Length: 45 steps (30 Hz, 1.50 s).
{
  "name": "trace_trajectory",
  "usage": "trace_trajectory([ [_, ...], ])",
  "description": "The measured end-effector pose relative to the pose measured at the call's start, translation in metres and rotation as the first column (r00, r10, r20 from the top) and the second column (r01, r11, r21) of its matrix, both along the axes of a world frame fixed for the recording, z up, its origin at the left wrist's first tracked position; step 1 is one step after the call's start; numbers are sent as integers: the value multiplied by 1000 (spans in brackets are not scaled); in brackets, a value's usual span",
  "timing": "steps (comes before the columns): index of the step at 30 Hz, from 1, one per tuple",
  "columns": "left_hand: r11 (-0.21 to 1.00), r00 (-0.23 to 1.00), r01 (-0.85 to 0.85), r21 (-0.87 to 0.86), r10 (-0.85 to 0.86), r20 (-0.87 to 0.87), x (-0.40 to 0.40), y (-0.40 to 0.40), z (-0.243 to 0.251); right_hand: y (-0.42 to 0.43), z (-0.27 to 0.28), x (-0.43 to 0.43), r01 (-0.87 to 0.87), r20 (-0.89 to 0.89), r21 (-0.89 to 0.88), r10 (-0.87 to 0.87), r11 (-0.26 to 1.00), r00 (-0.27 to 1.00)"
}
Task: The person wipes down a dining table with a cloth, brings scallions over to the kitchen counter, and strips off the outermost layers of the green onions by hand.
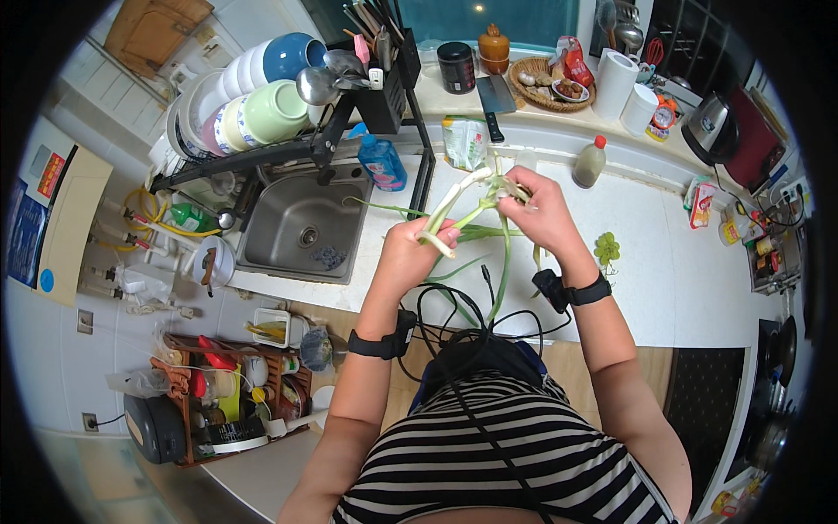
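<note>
My left hand point(419, 249) grips the white stalks of several green onions point(448, 204) above the white countertop point(641, 262). Just to the right, my right hand point(540, 206) pinches pale, stripped layers of the onions between thumb and fingers. Long green leaves point(503, 275) hang below both hands, some reaching towards my body and one pointing left to the sink. The fingertips of the right hand partly hide what they pinch. Each wrist wears a black strap with a small device.
A steel sink point(308, 229) lies at the left, beneath a dish rack with bowls point(275, 108). A cleaver point(495, 98) rests on the back ledge near a wicker basket point(524, 95). A red-capped bottle point(590, 162) and yellow-green leaves point(607, 247) are right of my hands. Black cables point(458, 308) hang at my waist.
</note>
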State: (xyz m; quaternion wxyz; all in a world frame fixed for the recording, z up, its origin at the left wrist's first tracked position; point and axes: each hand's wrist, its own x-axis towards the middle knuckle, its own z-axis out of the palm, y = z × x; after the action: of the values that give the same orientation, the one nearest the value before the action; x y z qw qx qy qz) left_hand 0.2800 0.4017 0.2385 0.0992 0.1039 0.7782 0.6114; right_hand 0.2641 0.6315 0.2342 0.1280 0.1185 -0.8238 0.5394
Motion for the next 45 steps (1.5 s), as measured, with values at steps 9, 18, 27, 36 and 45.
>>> trace_trajectory([
  [9,999,998,-44,9,45,-47,12,-13,3,-3,16,7,-215,259,-378,325,901,909],
  [18,980,980,-75,-184,38,-194,21,-13,2,-13,20,17,-139,70,86,133,987,989],
  [27,976,963,-29,-214,-30,-267,28,-29,8,32,12,-18,7,-94,138,6,990,996],
  [36,989,984,-111,-96,96,-149,30,-48,0,20,24,7,29,-57,-60,-32,998,998],
  [45,901,894,-133,-414,-72,-443,30,-28,22,-19,17,5,-219,-225,424,336,879,915],
])
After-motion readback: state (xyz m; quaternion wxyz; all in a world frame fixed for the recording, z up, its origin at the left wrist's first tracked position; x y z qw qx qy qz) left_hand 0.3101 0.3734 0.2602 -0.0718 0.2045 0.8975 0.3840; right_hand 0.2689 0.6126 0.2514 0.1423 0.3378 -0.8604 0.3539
